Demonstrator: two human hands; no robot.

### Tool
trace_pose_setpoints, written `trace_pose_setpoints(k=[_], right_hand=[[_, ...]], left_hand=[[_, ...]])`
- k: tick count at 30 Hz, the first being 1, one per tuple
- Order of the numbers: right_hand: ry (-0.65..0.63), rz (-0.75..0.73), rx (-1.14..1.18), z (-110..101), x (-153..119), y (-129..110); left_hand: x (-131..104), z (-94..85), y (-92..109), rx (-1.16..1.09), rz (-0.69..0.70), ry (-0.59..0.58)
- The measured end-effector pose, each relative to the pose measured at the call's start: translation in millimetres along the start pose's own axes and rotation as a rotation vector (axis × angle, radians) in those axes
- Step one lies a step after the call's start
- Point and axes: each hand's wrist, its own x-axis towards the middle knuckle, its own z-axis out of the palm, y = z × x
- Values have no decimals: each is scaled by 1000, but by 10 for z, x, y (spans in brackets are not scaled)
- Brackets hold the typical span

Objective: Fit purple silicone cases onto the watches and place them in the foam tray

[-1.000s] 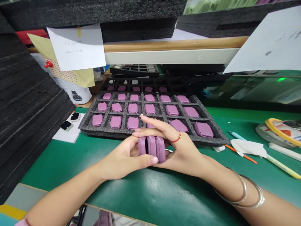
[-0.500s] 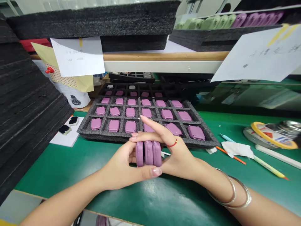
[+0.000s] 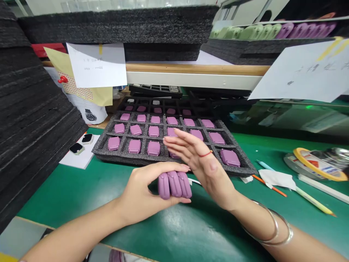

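Observation:
Three purple watch cases stand side by side, slightly tilted, in my left hand, its fingers over their tops and its thumb beneath. Just to their right, my right hand is raised with fingers stretched out and nothing in it. Behind both hands lies a black foam tray with a grid of compartments, many of them holding a purple watch case. My right hand hides some of the front right compartments.
Two small watches rest on a white pad at the left. Black foam sheets are stacked beside it. Pens, a tissue and a yellow-rimmed tape roll lie at the right. A shelf edge crosses above the tray.
My right hand has let go of the purple watch cases and lifted away to the right, its fingers now straight. The cases lean more in my left hand. The view has shifted slightly.

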Motion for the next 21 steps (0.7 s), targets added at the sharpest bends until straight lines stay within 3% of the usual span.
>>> trace_pose_setpoints(k=[4,7,13,17,21], right_hand=[[-116,282,55,-24,-3,34],[-206,245,65,-5,-20,49],[-74,167,-123,145,-55,-17],[3,-22,-253,173,-75,-51],[20,-211,-428,125,-65,-46]], left_hand=[[-9,-4,-47,88,199,-32],[5,-10,-56,102,141,-21],[-15,-18,-73,-52,85,-67],[-76,-10,-81,-84,-93,-37],[-72,5,-20,-542,-392,-158]])
